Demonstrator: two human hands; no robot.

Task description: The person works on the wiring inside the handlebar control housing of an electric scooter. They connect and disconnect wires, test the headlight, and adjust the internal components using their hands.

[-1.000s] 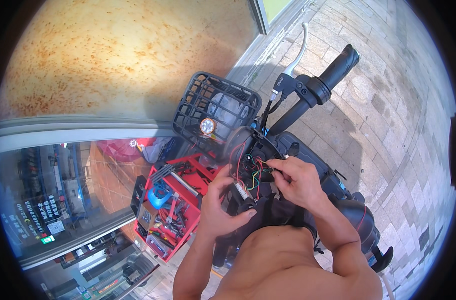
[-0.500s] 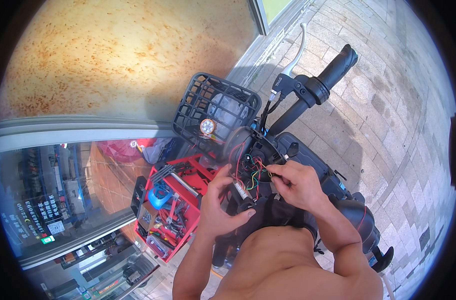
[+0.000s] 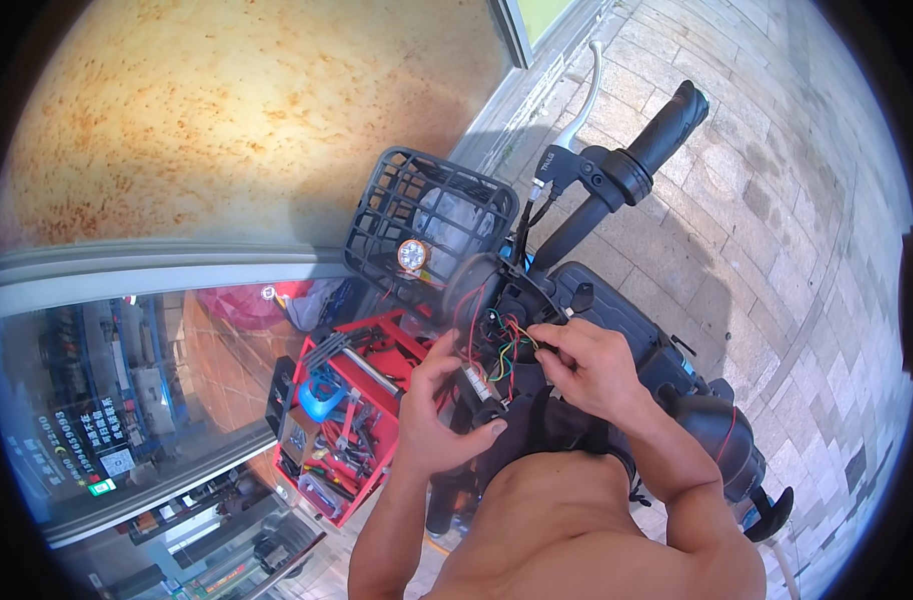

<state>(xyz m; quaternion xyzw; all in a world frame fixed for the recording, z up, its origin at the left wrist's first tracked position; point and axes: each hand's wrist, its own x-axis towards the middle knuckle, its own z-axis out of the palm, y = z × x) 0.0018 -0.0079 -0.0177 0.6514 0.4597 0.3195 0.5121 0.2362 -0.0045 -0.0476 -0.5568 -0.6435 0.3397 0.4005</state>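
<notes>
Red, green and yellow insulated wires (image 3: pixel 502 363) pinched beside an opened black plastic housing (image 3: pixel 526 300)

Your right hand (image 3: pixel 591 370) is closed, thumb against forefinger, on the outer end of a thin strand leading from the bundle; the fingertips hide the exact contact. The bundle lies between your two hands, in front of your waist. Your left hand (image 3: pixel 431 405) curves in a wide C, thumb and forefinger well apart, around a white rectangular plastic connector (image 3: pixel 476 381); whether it bears on that piece cannot be told.

For sound handling, as judged from this view: pinch the strand by its insulation and pull gently, since the loops crowd together and a snagged neighbour could work loose. Steady the connector lightly with your left fingertips, so that its leads take little strain. Separate the strands by colour, following each along its length, and guide them clear of the housing's edge. Beside your left forearm, a red open-topped toolbox (image 3: pixel 368 470) holds hand tools; reach for it only once the loose ends are parted.
</notes>
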